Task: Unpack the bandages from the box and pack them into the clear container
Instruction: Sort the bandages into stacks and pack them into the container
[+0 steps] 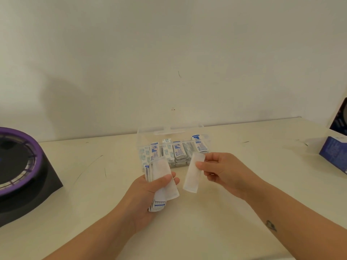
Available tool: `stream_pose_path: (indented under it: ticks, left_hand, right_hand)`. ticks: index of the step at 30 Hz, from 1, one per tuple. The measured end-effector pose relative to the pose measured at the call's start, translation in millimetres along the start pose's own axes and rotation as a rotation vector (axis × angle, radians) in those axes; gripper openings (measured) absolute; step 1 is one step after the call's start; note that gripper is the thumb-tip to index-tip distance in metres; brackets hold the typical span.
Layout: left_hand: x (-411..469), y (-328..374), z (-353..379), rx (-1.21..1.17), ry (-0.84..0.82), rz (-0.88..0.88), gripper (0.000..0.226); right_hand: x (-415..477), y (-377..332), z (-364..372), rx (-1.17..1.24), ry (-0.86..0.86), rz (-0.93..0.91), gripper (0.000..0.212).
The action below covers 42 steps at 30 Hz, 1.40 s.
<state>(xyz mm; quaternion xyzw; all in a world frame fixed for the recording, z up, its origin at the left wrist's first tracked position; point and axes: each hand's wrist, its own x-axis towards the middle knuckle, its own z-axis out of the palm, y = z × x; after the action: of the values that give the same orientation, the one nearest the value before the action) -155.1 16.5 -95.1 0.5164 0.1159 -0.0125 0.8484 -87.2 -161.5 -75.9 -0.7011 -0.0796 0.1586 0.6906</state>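
Seen from the head camera above a pale worktop (pixel 244 212). Left hand (pixel 150 192) closed around a stack of wrapped bandages (pixel 163 182), thumb pressed across the top white wrapper, blue-printed wrappers fanned out beneath at the lower edge. Right hand (pixel 223 173) pinched on a single white bandage (pixel 193 175) between thumb and fingers, gripped near its upper end, the strip tilted and hanging free, just beside the stack but apart from it. Both held above the worktop, just in front of the clear container (pixel 204 139). Container stood open near the back wall, its lid (pixel 169 129) raised behind, filled with upright rows of blue-and-white wrapped bandages (pixel 178 152). Blue box (pixel 332 154) lay at the far right edge of the worktop, well apart from the hands, partly cut off by the frame. Black device with a purple ring (pixel 24 162) sat at the far left. Small dark mark (pixel 271 225) visible on the right forearm.
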Motion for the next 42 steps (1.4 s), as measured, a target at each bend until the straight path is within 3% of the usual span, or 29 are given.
stream_pose_path:
  ticks: [2,5,7,9,10,12,14,16,18,20,22,24,27,29,30,33,34,36,39,42]
  left_hand:
    - [-0.8,1.7,1.5,0.003,-0.001,0.007,0.012]
    - [-2.7,1.4,3.5,0.052,-0.014,0.003,0.018]
    - [-5.0,0.5,4.4,0.086,-0.024,-0.007,0.02]
    - [-6.0,-0.8,5.3,0.125,-0.037,-0.007,0.023]
    - [-6.4,-0.9,5.5,0.153,-0.045,-0.002,0.027]
    - [-6.9,-2.0,7.2,0.213,-0.065,-0.003,0.033]
    - [-8.1,-4.3,9.9,0.251,-0.081,-0.015,0.037]
    - [-11.2,-6.2,13.5,0.265,-0.109,-0.029,0.039]
    - [-15.1,-6.4,17.5,0.254,-0.144,-0.039,0.041]
    - [-18.4,-4.9,20.1,0.216,-0.162,-0.052,0.041]
    - [-17.6,-2.9,17.9,0.09,-0.117,-0.112,0.038]
    - [-13.7,-0.4,13.4,-0.103,-0.054,-0.198,0.033]
    - [-9.2,2.0,9.3,-0.244,-0.043,-0.247,0.026]
    - [-7.6,-0.4,8.7,-0.203,-0.066,-0.216,0.023]
    - [-7.7,-2.2,8.9,-0.165,-0.078,-0.199,0.023]
    - [-10.1,-6.5,12.1,-0.055,-0.124,-0.172,0.022]
    - [-11.3,-7.0,13.2,-0.018,-0.14,-0.163,0.021]
    - [-13.7,-7.4,15.3,0.061,-0.159,-0.142,0.02]
    - [-16.1,-7.6,17.4,0.149,-0.134,-0.12,0.024]
    - [-15.3,-3.7,14.9,0.058,-0.078,-0.146,0.016]
  right_hand:
    - [0.5,-1.5,-10.2,-0.065,0.051,-0.083,0.007]
    - [-7.6,-4.7,-23.8,-0.39,0.246,-0.495,0.012]
    - [-14.5,2.4,-30.4,-0.758,0.144,-0.652,0.027]
    - [-21.5,16.0,-33.5,-1.083,-0.053,-0.493,0.041]
    - [-24.5,18.6,-34.2,-1.147,-0.072,-0.401,0.043]
    - [-27.9,11.2,-33.4,-1.033,0.036,-0.395,0.035]
    - [-27.9,-3.2,-26.5,-0.695,0.132,-0.416,0.014]
    - [-27.3,-16.9,-12.2,-0.508,0.019,-0.29,0.013]
    - [-23.4,-16.1,3.2,-0.514,-0.129,-0.18,0.017]
    - [-20.5,-13.7,12.0,-0.518,-0.162,-0.168,0.009]
    - [-17.8,-15.7,9.5,-0.412,-0.06,-0.254,0.008]
    - [-18.8,-18.8,-3.6,-0.322,0.122,-0.464,0.011]
    - [-27.7,-12.1,-23.1,-0.686,0.133,-0.602,0.026]
    - [-33.9,4.9,-29.1,-1.032,-0.013,-0.474,0.04]
    - [-35.0,10.6,-31.0,-1.094,-0.029,-0.421,0.043]
    - [-32.2,7.5,-26.3,-0.834,0.133,-0.459,0.022]
    - [-29.3,2.6,-20.9,-0.683,0.14,-0.416,0.011]
    - [-23.9,-6.0,-7.0,-0.484,0.022,-0.231,0.02]
    - [-18.7,-6.4,10.3,-0.439,-0.144,-0.114,0.014]
    - [-13.7,-9.5,9.5,-0.397,-0.035,-0.208,0.006]
